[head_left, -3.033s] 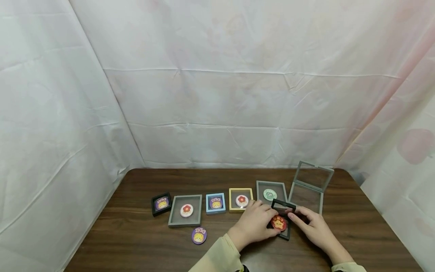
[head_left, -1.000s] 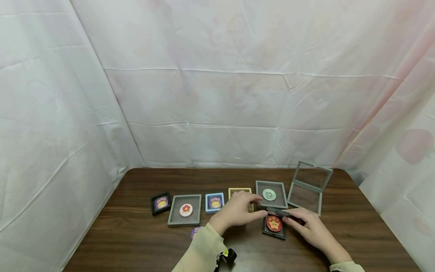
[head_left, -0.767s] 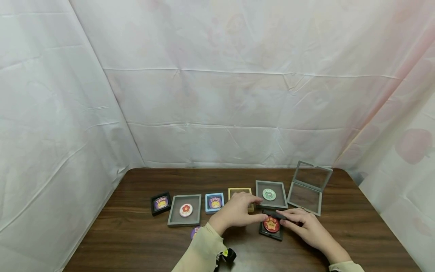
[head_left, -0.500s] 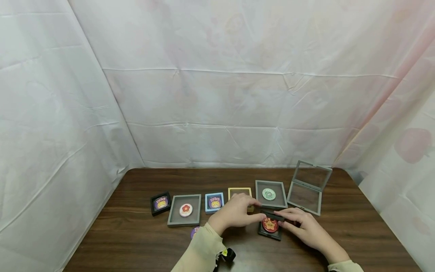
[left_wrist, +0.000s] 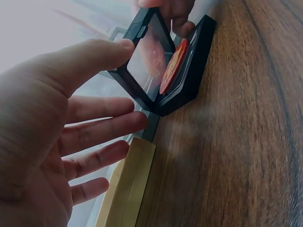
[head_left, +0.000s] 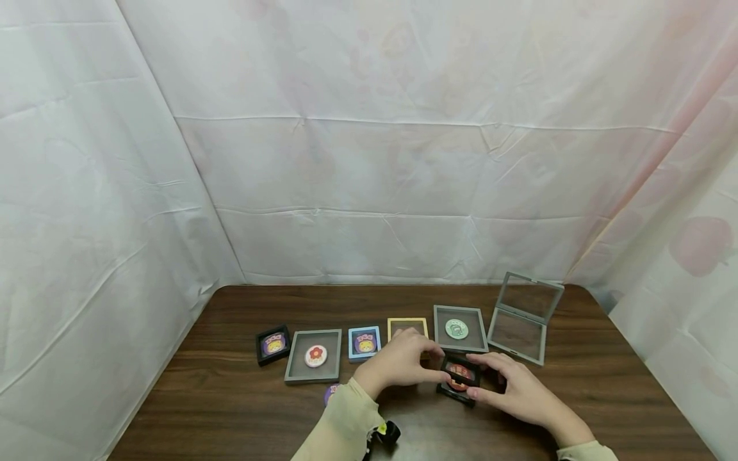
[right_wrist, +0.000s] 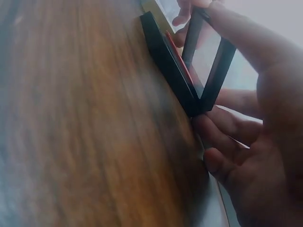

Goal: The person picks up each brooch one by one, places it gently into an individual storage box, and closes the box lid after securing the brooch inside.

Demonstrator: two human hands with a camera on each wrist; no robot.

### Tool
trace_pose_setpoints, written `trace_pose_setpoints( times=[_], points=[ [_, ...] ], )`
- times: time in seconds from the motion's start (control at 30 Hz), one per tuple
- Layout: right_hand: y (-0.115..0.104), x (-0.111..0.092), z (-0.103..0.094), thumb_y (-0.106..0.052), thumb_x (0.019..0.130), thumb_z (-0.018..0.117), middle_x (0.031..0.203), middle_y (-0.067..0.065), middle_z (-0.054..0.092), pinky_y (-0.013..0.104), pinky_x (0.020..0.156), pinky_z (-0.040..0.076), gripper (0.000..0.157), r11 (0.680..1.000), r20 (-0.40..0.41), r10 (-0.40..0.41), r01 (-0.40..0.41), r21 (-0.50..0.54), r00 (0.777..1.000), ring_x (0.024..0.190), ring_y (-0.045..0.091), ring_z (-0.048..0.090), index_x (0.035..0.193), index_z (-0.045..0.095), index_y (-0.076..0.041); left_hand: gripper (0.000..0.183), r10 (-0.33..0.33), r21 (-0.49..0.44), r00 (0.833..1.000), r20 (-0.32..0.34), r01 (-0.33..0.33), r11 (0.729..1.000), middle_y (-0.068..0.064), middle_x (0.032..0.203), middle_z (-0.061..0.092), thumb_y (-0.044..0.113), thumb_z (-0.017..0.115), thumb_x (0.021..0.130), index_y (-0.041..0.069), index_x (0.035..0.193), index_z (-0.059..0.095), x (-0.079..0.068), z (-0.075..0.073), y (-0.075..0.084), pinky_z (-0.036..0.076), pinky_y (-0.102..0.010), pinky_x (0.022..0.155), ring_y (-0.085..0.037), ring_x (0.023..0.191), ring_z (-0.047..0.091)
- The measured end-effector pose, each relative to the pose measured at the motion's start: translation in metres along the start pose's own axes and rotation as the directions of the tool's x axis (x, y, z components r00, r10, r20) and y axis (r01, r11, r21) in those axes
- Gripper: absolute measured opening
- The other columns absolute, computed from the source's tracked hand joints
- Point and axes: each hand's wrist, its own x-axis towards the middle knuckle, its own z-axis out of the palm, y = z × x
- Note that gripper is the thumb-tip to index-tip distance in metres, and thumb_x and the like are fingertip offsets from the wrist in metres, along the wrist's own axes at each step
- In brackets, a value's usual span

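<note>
A small black hinged display case (left_wrist: 199,66) sits on the table with its clear-windowed lid (right_wrist: 220,71) tilted partway over the base. In the base lies a round red badge (left_wrist: 173,70) with a yellow star figure, partly seen through the lid in the head view. My left hand (head_left: 398,360) is at the case's left side; its thumb touches the lid frame while the other fingers stretch out near the hinge. At the other side, my right hand (head_left: 519,392) grips the lid, thumb on its free edge and fingers curled by the hinge.
Behind the hands are a yellow case (head_left: 407,321), a grey case (head_left: 483,339) with a green badge, and a grey case with raised lid (head_left: 545,346). Leftward lie a blue case (head_left: 364,360), a grey one (head_left: 294,368), a black one (head_left: 273,362) and a loose purple badge (head_left: 330,393).
The left hand has let go of the red badge, which now lies in the black case. The raised lid has swung forward and down over it, both hands at its sides.
</note>
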Motion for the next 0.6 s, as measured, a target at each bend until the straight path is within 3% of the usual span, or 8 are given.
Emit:
trace_pose_setpoints(
  times=[0.17, 0.4, 0.6],
  points=[
    [-0.0011, 0.0004, 0.0008, -0.042, 0.091, 0.092, 0.124, -0.002, 0.065, 0.026, 0.07, 0.048, 0.064, 1.0, 0.021, 0.027, -0.028, 0.008, 0.999, 0.091, 0.006, 0.056, 0.142, 0.07, -0.011, 0.043, -0.049, -0.016, 0.998, 0.029, 0.049, 0.999, 0.018, 0.112, 0.078, 0.057, 0.082, 0.096, 0.025, 0.124, 0.083, -0.0005, 0.0003, 0.0019, 0.043, -0.035, 0.101, -0.002, 0.106, 0.059],
    [0.0005, -0.0002, 0.0009, -0.048, 0.087, 0.094, 0.111, -0.003, 0.057, 0.025, 0.068, 0.043, 0.067, 0.998, 0.045, 0.061, -0.061, 0.001, 0.997, 0.083, 0.005, 0.049, 0.14, 0.071, -0.014, 0.051, -0.025, -0.003, 1.0, 0.008, 0.025, 1.0, 0.015, 0.112, 0.078, 0.061, 0.082, 0.094, 0.022, 0.127, 0.082, 0.0009, -0.0009, 0.0023, 0.045, -0.034, 0.099, -0.002, 0.103, 0.062],
    [0.0003, 0.0004, 0.0013, -0.051, 0.086, 0.094, 0.118, -0.006, 0.06, 0.026, 0.073, 0.046, 0.065, 1.0, 0.062, 0.023, -0.024, 0.002, 0.998, 0.096, 0.008, 0.055, 0.139, 0.072, -0.02, 0.061, -0.066, 0.031, 0.997, 0.025, 0.065, 0.997, 0.014, 0.125, 0.074, 0.064, 0.084, 0.09, 0.024, 0.137, 0.077, 0.0018, 0.0023, 0.0053, 0.046, -0.039, 0.102, -0.006, 0.113, 0.06]
  ],
)
